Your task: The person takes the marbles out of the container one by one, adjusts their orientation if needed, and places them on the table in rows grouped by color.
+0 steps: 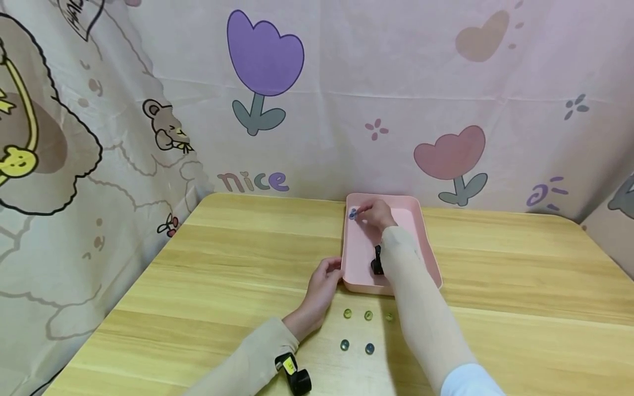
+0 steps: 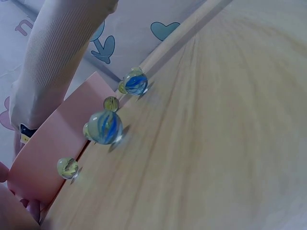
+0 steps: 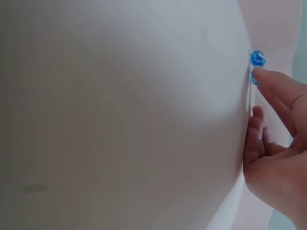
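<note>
A pink tray [image 1: 366,283] stands on the wooden table, and my right hand [image 1: 377,213] reaches into its far left part. There the fingertips meet small blue marbles [image 1: 353,213]. In the right wrist view one blue marble [image 3: 257,58] is plain beside the fingertips, and a second one [image 3: 254,78] is partly hidden at the tips. My left hand [image 1: 322,286] holds the tray's near left corner. On the table before the tray lie three yellow-green marbles [image 1: 369,315] in a row. Two blue-streaked marbles [image 1: 370,348] lie nearer to me.
The wooden table [image 1: 223,264] spreads out on both sides of the tray. A printed cloth [image 1: 337,137] hangs at its back edge and on the left. A black wrist camera [image 1: 297,377] is strapped to the left sleeve.
</note>
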